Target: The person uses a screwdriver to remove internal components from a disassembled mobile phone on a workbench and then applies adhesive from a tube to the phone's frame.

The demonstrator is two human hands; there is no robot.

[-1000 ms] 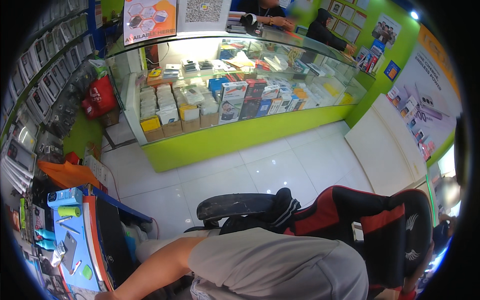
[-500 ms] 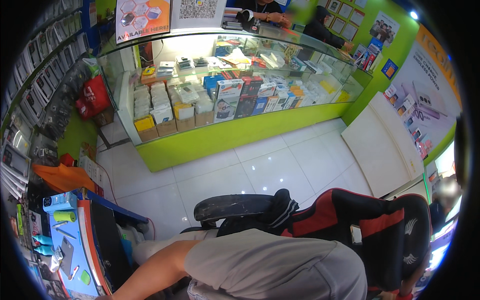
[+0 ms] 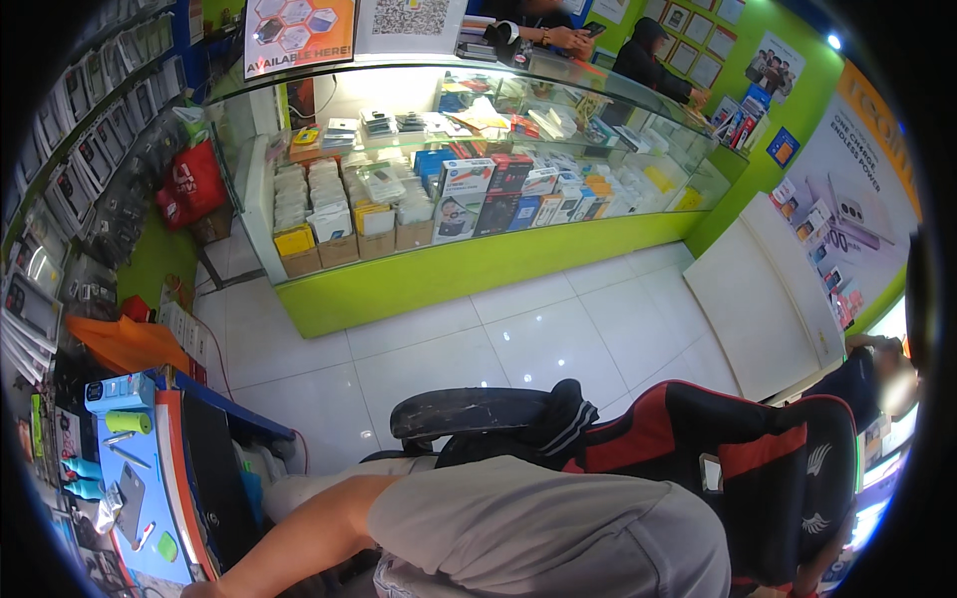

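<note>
A: Where is the dark panel (image 3: 131,503); how to hold it?
B: On the blue mat (image 3: 162,503); likely light, stiff, fragile; long edges are best; right hand (image 3: 202,590) is nearly cut off, left hand unseen; I cannot tell their grasp.

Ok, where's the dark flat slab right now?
The dark flat slab is at the lower left of the head view, on the blue mat, right of the crumpled silvery packet and above the white and red tool.
</note>
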